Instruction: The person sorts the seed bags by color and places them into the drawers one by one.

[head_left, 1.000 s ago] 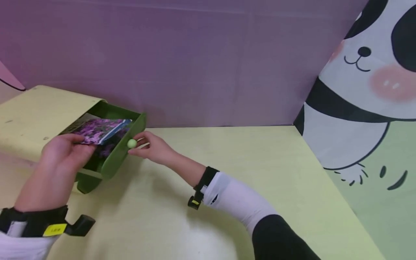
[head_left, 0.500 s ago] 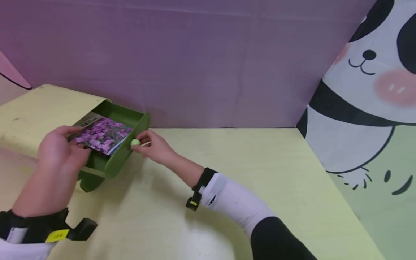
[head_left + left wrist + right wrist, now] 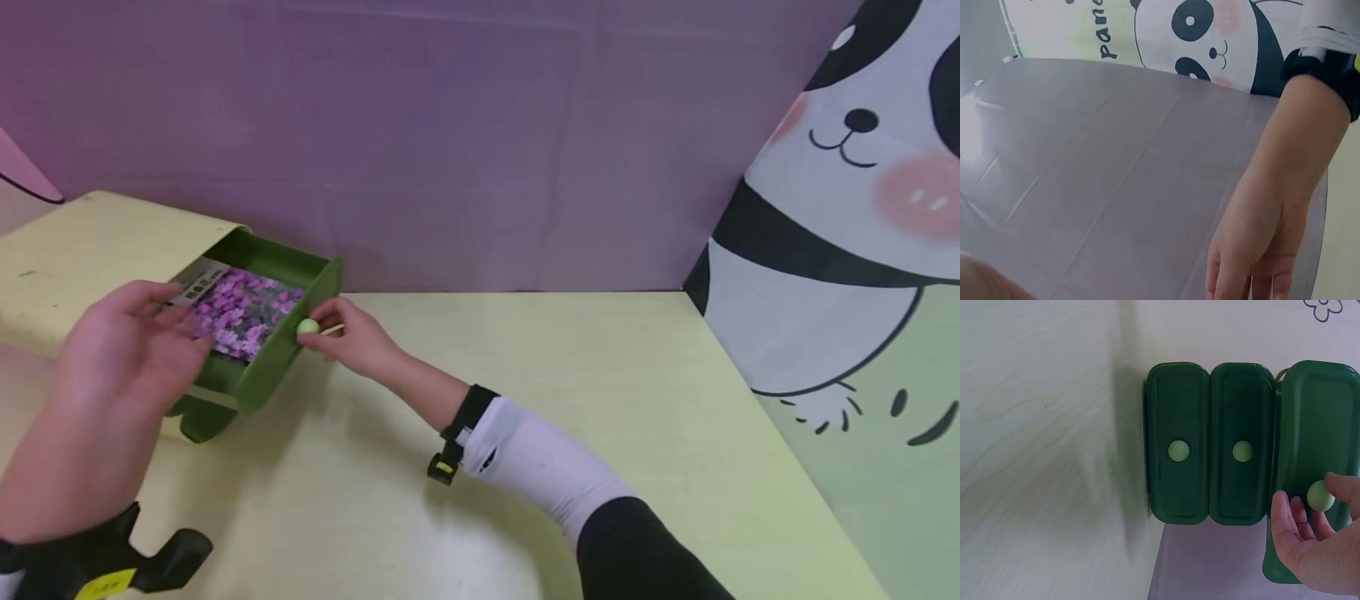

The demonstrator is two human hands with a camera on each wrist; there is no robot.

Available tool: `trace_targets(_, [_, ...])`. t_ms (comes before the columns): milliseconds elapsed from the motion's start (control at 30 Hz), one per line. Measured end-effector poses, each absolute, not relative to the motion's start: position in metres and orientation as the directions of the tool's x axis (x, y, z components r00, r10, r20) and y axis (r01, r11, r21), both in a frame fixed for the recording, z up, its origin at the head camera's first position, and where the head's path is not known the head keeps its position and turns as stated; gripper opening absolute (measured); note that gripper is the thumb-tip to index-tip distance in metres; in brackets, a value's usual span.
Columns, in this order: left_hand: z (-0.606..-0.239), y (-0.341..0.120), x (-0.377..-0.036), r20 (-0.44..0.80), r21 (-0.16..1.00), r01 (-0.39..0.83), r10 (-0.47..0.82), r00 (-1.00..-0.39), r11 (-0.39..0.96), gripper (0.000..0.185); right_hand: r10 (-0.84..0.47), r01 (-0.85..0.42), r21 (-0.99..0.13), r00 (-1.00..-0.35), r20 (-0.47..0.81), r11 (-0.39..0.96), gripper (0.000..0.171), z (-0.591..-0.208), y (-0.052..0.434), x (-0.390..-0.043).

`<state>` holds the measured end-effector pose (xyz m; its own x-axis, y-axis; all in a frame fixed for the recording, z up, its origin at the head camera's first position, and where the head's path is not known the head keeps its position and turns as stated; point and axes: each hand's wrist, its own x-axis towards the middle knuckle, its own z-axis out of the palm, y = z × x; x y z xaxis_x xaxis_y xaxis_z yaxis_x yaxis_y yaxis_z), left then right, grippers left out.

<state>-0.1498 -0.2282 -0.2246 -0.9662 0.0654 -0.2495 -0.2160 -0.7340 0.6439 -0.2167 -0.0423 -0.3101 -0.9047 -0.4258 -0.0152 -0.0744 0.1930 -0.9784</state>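
Now right hand (image 3: 356, 337) pinches drawer knob (image 3: 306, 327) (pale green); left hand (image 3: 123, 358) hovers, fingers relaxed.

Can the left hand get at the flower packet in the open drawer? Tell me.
Probably yes. The drawer is pulled out, the packet lies uncovered on top, and the left hand hovers beside it, fingers relaxed.

Dark green drawer (image 3: 288, 346), pale green knob (image 3: 307, 327), purple-flowered packet (image 3: 243, 311).
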Motion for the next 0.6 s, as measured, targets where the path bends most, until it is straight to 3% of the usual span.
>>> trace_targets(100, [-0.229,-0.227,-0.151,-0.111,0.761,-0.259,0.274,-0.955,-0.594,0.066,-0.428,-0.076,-0.979,-0.904,-0.012,0.189,0.031,-0.310,-0.042,-0.217])
trace_targets(167, [-0.228,-0.227,-0.154,0.012,0.873,-0.163,0.353,-0.936,-0.460,0.058,-0.426,-0.074,-0.980,-0.904,-0.012,0.183,0.031,-0.310,-0.042,-0.216])
trace_targets(233, [-0.222,-0.229,-0.154,0.087,0.978,0.018,0.329,-0.940,-0.206,0.054,-0.427,-0.071,-0.981,-0.904,-0.013,0.179,0.030,-0.309,-0.042,-0.216])
trace_targets(300, [-0.210,-0.232,-0.153,0.125,0.979,0.160,0.248,-0.961,0.128,0.052,-0.432,-0.069,-0.981,-0.902,-0.016,0.180,0.031,-0.309,-0.042,-0.216])
trace_targets(367, [-0.198,-0.239,-0.155,0.170,0.848,0.243,0.193,-0.966,0.471,0.054,-0.436,-0.071,-0.980,-0.900,-0.017,0.183,0.032,-0.309,-0.043,-0.216])
trace_targets(433, [-0.191,-0.251,-0.162,0.233,0.622,0.290,0.181,-0.955,0.727,0.056,-0.436,-0.073,-0.980,-0.900,-0.015,0.185,0.032,-0.309,-0.043,-0.216])
trace_targets(600, [-0.195,-0.300,-0.189,0.310,0.277,0.286,0.196,-0.930,0.917,0.063,-0.440,-0.077,-0.980,-0.898,-0.011,0.183,0.031,-0.312,-0.043,-0.217])
